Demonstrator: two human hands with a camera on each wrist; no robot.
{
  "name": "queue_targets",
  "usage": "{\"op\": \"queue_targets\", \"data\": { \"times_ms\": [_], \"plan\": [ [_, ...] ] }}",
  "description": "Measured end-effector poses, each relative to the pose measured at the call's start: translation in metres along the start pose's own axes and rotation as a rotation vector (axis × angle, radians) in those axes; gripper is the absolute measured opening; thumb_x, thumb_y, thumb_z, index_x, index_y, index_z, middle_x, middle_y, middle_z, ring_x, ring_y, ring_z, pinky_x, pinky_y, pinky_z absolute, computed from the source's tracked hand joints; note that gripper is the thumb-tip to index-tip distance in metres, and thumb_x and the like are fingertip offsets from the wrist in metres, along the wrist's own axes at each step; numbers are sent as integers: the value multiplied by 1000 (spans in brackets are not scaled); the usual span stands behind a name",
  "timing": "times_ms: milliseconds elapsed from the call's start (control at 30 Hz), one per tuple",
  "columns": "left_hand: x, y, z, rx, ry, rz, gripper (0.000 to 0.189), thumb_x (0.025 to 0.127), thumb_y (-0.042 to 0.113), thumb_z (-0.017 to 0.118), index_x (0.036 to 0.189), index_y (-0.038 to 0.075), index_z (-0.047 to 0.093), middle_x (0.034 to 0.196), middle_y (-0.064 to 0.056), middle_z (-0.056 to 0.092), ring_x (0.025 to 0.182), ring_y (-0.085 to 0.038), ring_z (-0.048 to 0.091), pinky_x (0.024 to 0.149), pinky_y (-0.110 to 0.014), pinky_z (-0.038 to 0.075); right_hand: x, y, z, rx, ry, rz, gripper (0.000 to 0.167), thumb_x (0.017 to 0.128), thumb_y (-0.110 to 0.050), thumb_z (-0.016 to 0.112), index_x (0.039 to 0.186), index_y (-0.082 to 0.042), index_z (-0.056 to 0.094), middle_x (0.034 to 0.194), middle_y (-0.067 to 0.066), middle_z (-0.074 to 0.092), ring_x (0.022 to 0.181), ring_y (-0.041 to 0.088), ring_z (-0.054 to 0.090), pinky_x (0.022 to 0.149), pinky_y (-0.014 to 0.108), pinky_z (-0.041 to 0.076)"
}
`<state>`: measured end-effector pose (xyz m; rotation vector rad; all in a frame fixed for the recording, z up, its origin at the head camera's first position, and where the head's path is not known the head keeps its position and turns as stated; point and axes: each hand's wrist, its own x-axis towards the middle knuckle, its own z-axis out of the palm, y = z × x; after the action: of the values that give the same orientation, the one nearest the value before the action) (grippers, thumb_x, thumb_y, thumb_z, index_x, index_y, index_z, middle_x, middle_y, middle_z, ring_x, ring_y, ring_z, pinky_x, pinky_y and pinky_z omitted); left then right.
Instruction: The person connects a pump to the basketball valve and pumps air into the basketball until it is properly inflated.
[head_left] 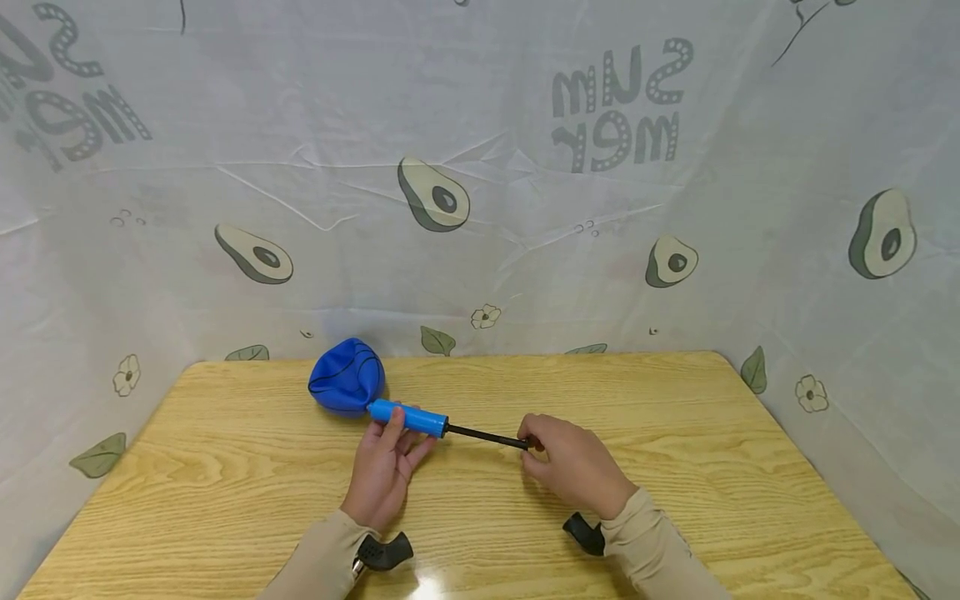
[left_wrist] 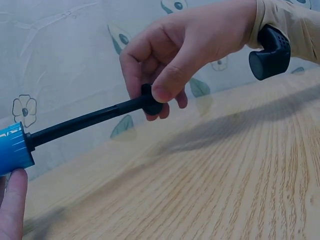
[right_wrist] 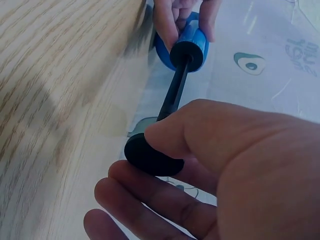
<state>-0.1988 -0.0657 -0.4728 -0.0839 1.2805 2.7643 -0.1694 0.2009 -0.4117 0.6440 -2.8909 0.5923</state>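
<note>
A blue hand pump (head_left: 408,417) is held above the table, its black rod drawn well out of the barrel. My left hand (head_left: 384,467) grips the barrel, thumb on top and fingers beneath. With thumb and fingers, my right hand (head_left: 573,461) pinches the black round handle (right_wrist: 152,156) at the rod's far end. At the pump's other tip sits a crumpled, partly deflated blue ball (head_left: 347,377) with black lines. The tip meets the ball's lower right side in the head view. In the left wrist view the barrel shows only at the left edge.
A wood-grain table (head_left: 480,533) lies under both hands. Behind and beside it hangs a pale cloth (head_left: 525,250) printed with avocados, leaves and flowers. A black device is worn at each wrist, near the beige sleeves (head_left: 660,546).
</note>
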Motion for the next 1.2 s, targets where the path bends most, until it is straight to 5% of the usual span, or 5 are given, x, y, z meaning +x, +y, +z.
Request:
{"op": "queue_targets", "data": {
  "times_ms": [233,467,800,1200],
  "plan": [
    [-1,-2,2,14,12,27,39,110,33,48,137,7,35,123,-2,56,114,-14,65,102,-38,57,1,-1,1,-32,30,-16,12,94,-13,77,103,-16,70,91,-8,63,77,9,59,59,24,47],
    [-3,-4,4,33,1,67,30,111,32,47,129,9,39,120,-2,56,112,-13,66,100,-38,58,2,-2,4,-135,49,-129,16,93,-19,80,106,-15,72,100,-3,70,82,10,66,63,25,55],
    [-10,-9,15,75,-4,-9,40,111,31,49,138,6,34,122,-8,56,109,-17,66,100,-41,58,4,-8,7,-154,26,-198,18,92,-23,81,106,-16,72,98,-5,69,81,9,64,63,26,55],
    [-20,-15,25,124,-99,-81,48,110,31,53,143,3,32,129,-7,54,119,-17,63,102,-41,57,4,-14,12,-64,5,-201,19,93,-27,80,107,-16,72,98,-5,70,83,8,65,66,25,56]
  ]
}}
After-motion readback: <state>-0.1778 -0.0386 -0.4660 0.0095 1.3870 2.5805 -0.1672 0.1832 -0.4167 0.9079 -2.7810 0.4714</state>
